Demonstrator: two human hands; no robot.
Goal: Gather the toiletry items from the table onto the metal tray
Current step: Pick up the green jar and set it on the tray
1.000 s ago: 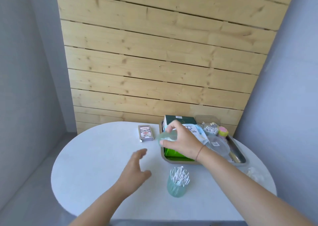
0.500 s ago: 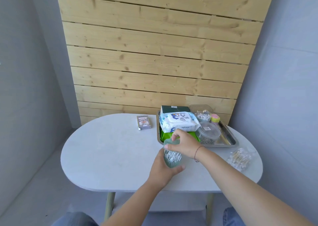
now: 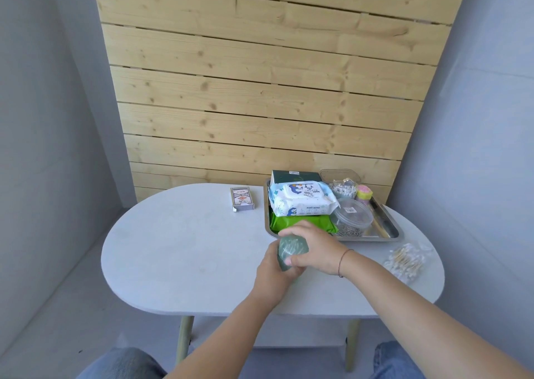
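A green translucent jar of cotton swabs [image 3: 289,251] stands on the white table just in front of the metal tray [image 3: 390,225]. My left hand [image 3: 273,277] wraps its lower body. My right hand [image 3: 315,248] presses a clear lid onto its top. On the tray lie a baby wipes pack [image 3: 302,199], a green pack [image 3: 291,222], a dark green box [image 3: 294,176], a clear round tub [image 3: 352,214], a swab container [image 3: 344,189] and a pink-yellow item [image 3: 364,193]. A clear bag of cotton swabs [image 3: 406,260] lies on the table right of my hands.
A small card box [image 3: 242,199] lies on the table left of the tray. A wooden slat wall stands right behind the table. My knees show below the table's near edge.
My right hand brought the clear lid from over the tray down onto the jar. My left hand closed around the jar's body. The camera pulled back.
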